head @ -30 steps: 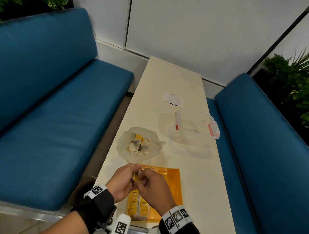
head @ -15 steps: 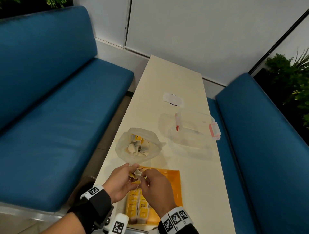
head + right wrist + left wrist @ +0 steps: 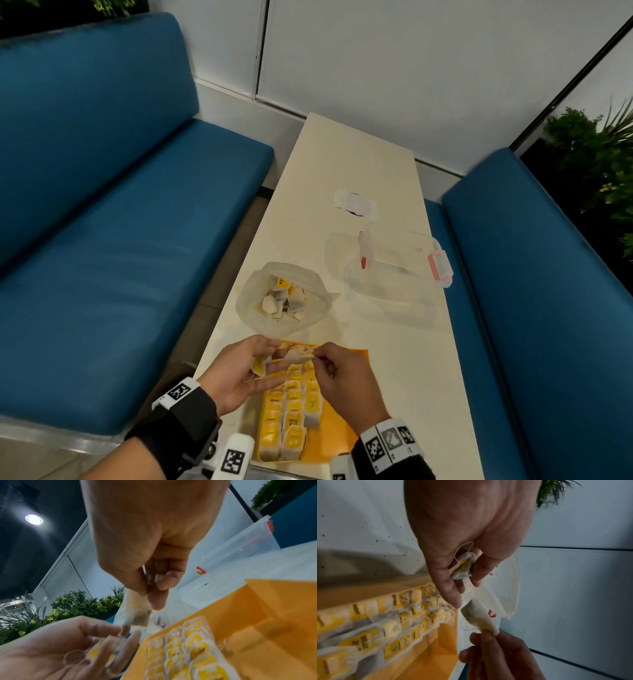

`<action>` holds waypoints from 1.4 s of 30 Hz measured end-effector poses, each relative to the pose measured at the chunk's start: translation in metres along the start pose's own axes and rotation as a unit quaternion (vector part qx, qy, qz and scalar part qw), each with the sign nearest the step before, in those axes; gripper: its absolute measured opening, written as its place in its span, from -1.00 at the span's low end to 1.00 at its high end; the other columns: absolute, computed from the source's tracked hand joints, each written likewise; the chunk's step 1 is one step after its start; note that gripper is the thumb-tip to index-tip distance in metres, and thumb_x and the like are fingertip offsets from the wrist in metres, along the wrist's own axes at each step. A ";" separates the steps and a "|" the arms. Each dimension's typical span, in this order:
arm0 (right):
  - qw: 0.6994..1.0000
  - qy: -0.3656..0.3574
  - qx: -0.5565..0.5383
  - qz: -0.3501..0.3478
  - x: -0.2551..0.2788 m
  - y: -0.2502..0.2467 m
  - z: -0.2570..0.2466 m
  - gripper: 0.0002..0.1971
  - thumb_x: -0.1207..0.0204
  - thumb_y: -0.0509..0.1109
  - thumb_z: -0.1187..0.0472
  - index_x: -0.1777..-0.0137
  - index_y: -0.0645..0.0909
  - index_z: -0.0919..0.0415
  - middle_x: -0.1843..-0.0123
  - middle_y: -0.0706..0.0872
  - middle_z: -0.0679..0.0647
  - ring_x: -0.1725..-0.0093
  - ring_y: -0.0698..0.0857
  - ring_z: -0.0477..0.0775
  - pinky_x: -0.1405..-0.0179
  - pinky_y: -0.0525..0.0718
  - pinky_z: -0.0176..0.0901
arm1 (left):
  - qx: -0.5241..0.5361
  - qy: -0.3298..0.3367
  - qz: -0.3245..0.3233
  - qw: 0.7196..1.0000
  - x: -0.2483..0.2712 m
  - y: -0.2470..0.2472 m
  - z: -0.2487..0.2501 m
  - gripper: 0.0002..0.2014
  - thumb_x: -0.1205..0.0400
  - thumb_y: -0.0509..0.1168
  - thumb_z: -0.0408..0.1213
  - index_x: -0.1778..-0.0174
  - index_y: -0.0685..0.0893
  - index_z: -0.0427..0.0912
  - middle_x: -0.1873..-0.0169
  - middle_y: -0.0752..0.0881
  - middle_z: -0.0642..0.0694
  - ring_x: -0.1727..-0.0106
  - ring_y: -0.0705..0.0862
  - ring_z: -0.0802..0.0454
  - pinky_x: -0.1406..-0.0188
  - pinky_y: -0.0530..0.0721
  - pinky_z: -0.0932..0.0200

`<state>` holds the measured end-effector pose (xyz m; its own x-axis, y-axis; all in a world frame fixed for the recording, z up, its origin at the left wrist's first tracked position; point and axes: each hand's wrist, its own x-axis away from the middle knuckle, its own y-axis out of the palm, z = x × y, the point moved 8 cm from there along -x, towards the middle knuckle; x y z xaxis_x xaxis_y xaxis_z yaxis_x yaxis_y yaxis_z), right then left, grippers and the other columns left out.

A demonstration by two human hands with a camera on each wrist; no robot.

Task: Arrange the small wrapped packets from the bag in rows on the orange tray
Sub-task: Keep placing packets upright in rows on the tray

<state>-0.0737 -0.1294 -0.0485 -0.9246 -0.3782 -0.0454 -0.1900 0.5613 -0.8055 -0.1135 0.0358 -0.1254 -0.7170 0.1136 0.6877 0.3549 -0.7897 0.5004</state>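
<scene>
L hand (image 3: 236, 368) grips crumpled packets (image 3: 462, 566); R hand (image 3: 346, 380) pinches one packet (image 3: 479, 616) above tray (image 3: 342, 435). Bag (image 3: 250, 301) at 12, clear box (image 3: 394, 260) at 1.

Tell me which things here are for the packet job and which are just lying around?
For the job:
- orange tray with rows of packets
- bag of loose packets
- packet pinched in the right hand
- more packets held in the left hand

Just lying about:
- clear plastic box with red clips
- paper slip
- blue benches
- plants
</scene>
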 end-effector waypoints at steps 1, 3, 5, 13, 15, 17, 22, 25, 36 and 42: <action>1.000 -0.012 0.002 -0.007 -0.002 -0.005 0.001 -0.88 -0.54 0.40 0.20 0.01 0.76 0.07 0.32 0.67 -0.26 0.35 0.57 -0.31 0.27 0.46 -0.57 | -0.039 0.007 0.009 0.999 0.001 -0.001 0.001 -0.77 -0.69 0.25 -0.51 -0.20 0.75 -0.35 -0.02 0.82 -0.29 -0.04 0.84 -0.18 0.08 0.83 -0.08; 0.999 -0.041 0.008 -0.027 -0.004 -0.012 0.000 -0.85 -0.51 0.41 0.23 0.00 0.78 0.07 0.16 0.80 -0.15 0.24 0.63 -0.29 0.18 0.49 -0.60 | -0.109 0.024 0.017 0.994 0.002 -0.001 0.003 -0.77 -0.66 0.27 -0.51 -0.10 0.80 -0.28 0.06 0.80 -0.21 0.06 0.78 -0.08 0.16 0.72 0.03; 0.996 -0.073 0.019 -0.054 -0.005 -0.015 -0.003 -0.83 -0.50 0.39 0.23 0.00 0.79 0.07 0.10 0.81 -0.09 0.16 0.69 -0.18 0.13 0.52 -0.53 | -0.166 0.038 -0.003 0.985 0.004 0.005 0.006 -0.83 -0.64 0.34 -0.46 -0.02 0.83 -0.22 0.13 0.77 -0.14 0.13 0.69 -0.01 0.21 0.63 0.09; 0.977 -0.185 0.009 -0.103 -0.003 -0.011 -0.026 -0.82 -0.52 0.42 0.21 -0.06 0.78 0.08 0.08 0.80 -0.01 0.10 0.76 -0.06 0.12 0.65 -0.31 | -0.348 0.063 -0.168 0.920 0.011 0.036 -0.003 -0.65 -0.47 0.50 -0.01 -0.18 0.82 0.10 0.03 0.77 0.13 0.14 0.66 0.23 0.28 0.48 0.30; 0.975 -0.199 0.009 -0.098 -0.003 -0.010 -0.028 -0.82 -0.54 0.40 0.20 -0.06 0.79 0.08 0.08 0.78 -0.03 0.09 0.75 -0.08 0.12 0.61 -0.40 | -0.337 0.059 -0.182 0.922 0.011 0.034 -0.004 -0.61 -0.43 0.55 0.01 -0.09 0.82 -0.11 0.08 0.71 0.06 0.23 0.60 0.23 0.32 0.41 0.30; 0.978 -0.194 -0.006 -0.080 -0.002 -0.009 -0.027 -0.83 -0.55 0.40 0.22 -0.06 0.79 0.06 0.05 0.77 -0.07 0.07 0.74 -0.14 0.08 0.57 -0.48 | -0.326 0.068 -0.180 0.926 0.009 0.030 -0.004 -0.61 -0.35 0.62 0.05 0.08 0.79 -0.14 0.13 0.70 -0.01 0.25 0.57 0.18 0.33 0.37 0.27; 0.966 0.067 -0.244 -0.052 -0.001 -0.008 0.005 -0.76 -0.54 0.49 0.32 -0.13 0.77 0.01 0.07 0.81 -0.05 0.20 0.78 -0.04 0.25 0.64 -0.29 | -0.306 0.146 -0.127 0.932 0.008 0.031 0.008 -0.85 -0.53 0.59 -0.24 0.21 0.78 -0.20 0.22 0.77 -0.03 0.38 0.64 0.27 0.43 0.48 0.41; 0.946 0.115 -0.293 -0.078 0.004 0.000 0.007 -0.85 -0.52 0.54 0.29 -0.07 0.79 0.17 0.29 0.81 0.05 0.33 0.75 -0.04 0.42 0.56 -0.25 | -0.320 0.195 -0.097 0.922 0.008 0.032 0.012 -0.76 -0.50 0.61 -0.25 0.14 0.78 -0.37 0.21 0.81 -0.12 0.28 0.72 0.24 0.32 0.58 0.43; 0.915 0.174 -0.362 -0.033 0.011 0.010 0.015 -0.97 -0.54 0.50 0.34 0.08 0.74 0.32 0.42 0.73 0.20 0.48 0.59 0.02 0.48 0.51 -0.19 | -0.393 0.238 -0.063 0.886 0.005 0.030 0.010 -0.87 -0.52 0.60 -0.12 0.24 0.88 -0.09 0.15 0.85 -0.13 -0.03 0.77 0.03 -0.19 0.66 0.03; 0.927 0.199 -0.314 -0.054 0.018 0.010 0.038 -0.97 -0.58 0.44 0.40 0.07 0.64 0.36 0.41 0.74 0.17 0.39 0.70 0.13 0.53 0.51 -0.20 | -0.415 0.235 0.001 0.879 0.005 0.011 0.010 -0.89 -0.47 0.65 -0.17 0.24 0.87 -0.08 0.18 0.87 0.05 0.07 0.78 0.25 0.01 0.68 0.31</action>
<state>-0.0797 -0.1581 -0.0799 -0.9138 -0.2256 0.3377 -0.3276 0.9009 -0.2847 -0.1069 0.0340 -0.1113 -0.9550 0.0028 0.2966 -0.0621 -0.9797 -0.1908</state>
